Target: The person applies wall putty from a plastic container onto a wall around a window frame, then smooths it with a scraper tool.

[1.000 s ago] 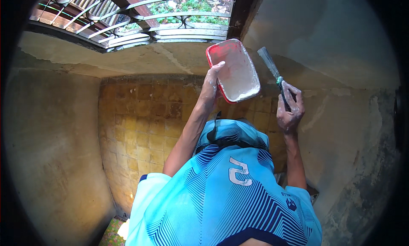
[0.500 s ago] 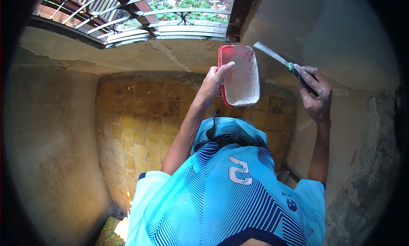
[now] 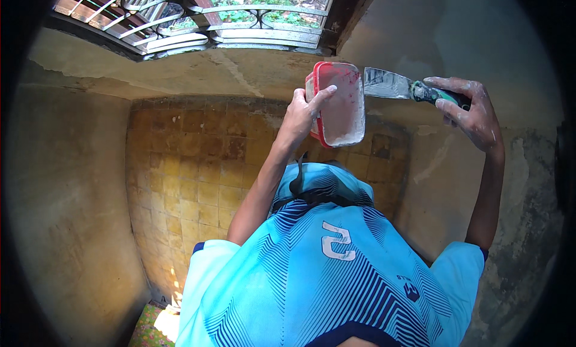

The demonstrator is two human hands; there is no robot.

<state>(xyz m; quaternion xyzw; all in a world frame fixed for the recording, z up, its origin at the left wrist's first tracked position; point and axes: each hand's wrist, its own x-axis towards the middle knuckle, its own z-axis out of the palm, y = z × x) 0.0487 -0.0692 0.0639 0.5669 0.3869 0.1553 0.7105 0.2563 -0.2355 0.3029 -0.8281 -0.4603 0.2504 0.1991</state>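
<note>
My left hand grips a red-rimmed plastic tub by its left side, thumb over the rim. White paste coats the tub's inside and its right edge. In my right hand is a putty knife with a dark green and black handle. Its broad blade, smeared with white, points left and its tip lies at or very near the tub's right rim; whether they touch I cannot tell. White smears mark the fingers of both hands.
A window with metal bars is set in the wall ahead. Yellow-brown tiles cover the floor below. Bare, stained walls stand at left and right. A flowered cloth lies at the lower left.
My right hand has moved right and a little down. The putty knife has turned from slanting to nearly level, its flat face showing beside the tub. The tub has barely shifted.
</note>
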